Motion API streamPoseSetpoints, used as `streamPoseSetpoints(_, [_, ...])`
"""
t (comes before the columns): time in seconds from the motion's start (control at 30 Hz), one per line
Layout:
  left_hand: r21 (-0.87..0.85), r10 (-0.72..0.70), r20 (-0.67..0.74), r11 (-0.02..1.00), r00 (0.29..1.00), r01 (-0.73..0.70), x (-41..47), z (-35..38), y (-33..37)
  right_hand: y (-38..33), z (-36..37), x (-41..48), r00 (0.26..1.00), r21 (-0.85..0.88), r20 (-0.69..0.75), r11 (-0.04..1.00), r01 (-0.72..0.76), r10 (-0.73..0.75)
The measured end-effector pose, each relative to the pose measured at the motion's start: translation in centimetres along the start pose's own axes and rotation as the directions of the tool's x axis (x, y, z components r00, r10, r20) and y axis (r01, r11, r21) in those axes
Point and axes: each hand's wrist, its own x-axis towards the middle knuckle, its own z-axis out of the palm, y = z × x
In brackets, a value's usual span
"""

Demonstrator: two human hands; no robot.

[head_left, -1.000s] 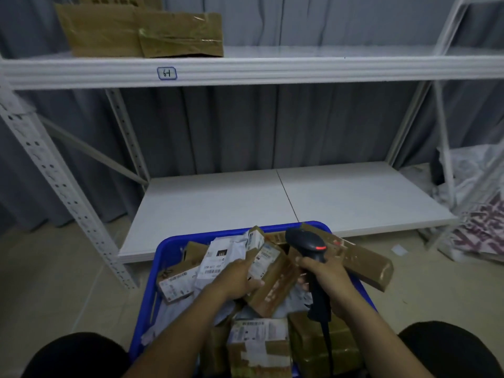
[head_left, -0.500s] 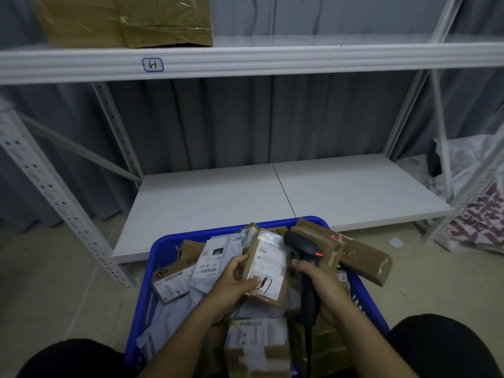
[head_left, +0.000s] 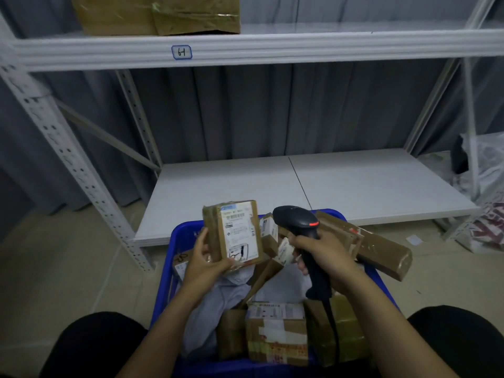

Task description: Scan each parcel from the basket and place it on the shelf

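My left hand [head_left: 203,264] holds a small brown parcel [head_left: 234,233] upright above the blue basket [head_left: 181,236], its white label facing me. My right hand [head_left: 326,256] grips a black barcode scanner [head_left: 298,222] by the handle, its head just to the right of the parcel, with a red light on its side. The basket between my knees is full of several brown boxes and grey mailer bags. A long brown parcel [head_left: 381,251] sticks out over the basket's right rim. The white lower shelf [head_left: 300,189] lies bare behind the basket.
The upper shelf [head_left: 272,49] carries a tag reading 64 and two brown cardboard parcels [head_left: 158,15] at its left end. White perforated uprights [head_left: 65,165] stand at the left. Printed plastic bags [head_left: 488,211] lie on the floor at the right.
My left hand has lifted the small parcel out of the pile and turned its label up toward me. The scanner has risen beside it. The view has tilted up slightly.
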Motion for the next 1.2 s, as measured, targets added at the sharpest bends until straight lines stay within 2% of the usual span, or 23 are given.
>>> streamPoseSetpoints(0.1, [0.015,-0.016,-0.113,1.0,0.993,0.018,-0.3,-1.9,-0.7,-0.4,0.5,-0.4,0.997,-0.12,0.076,0.993,0.007,0.002])
streamPoseSetpoints(0.2, [0.012,-0.006,-0.168,1.0,0.986,0.008,-0.5,-2.7,-1.1,-0.8,1.3,-0.7,0.992,-0.202,0.123,0.979,0.015,0.011])
streamPoseSetpoints(0.6, [0.039,-0.003,-0.144,0.999,0.99,0.009,-1.6,-2.7,-0.4,-1.5,2.0,-1.6,0.983,-0.261,0.182,0.964,0.055,-0.006])
streamPoseSetpoints(0.73, [-0.003,0.007,-0.135,1.0,0.991,-0.007,-1.4,-2.5,0.9,-2.3,2.1,-1.9,0.986,-0.227,0.127,0.965,0.134,-0.107])
streamPoseSetpoints(0.87, [-0.094,0.059,-0.09,0.993,0.994,-0.067,-1.3,-1.5,5.4,-3.8,2.1,-1.5,0.975,-0.18,0.028,0.958,0.222,-0.221])
streamPoseSetpoints(1.1, [-0.127,0.27,-0.032,0.954,0.962,-0.272,-1.1,0.6,16.1,-8.9,1.0,-1.2,0.905,-0.133,-0.102,0.907,0.399,-0.413])
streamPoseSetpoints(1.2, [-0.052,0.419,0.063,0.908,0.906,-0.416,-1.1,0.9,21.1,-12.4,-0.1,-1.4,0.858,-0.054,-0.165,0.873,0.484,-0.486])
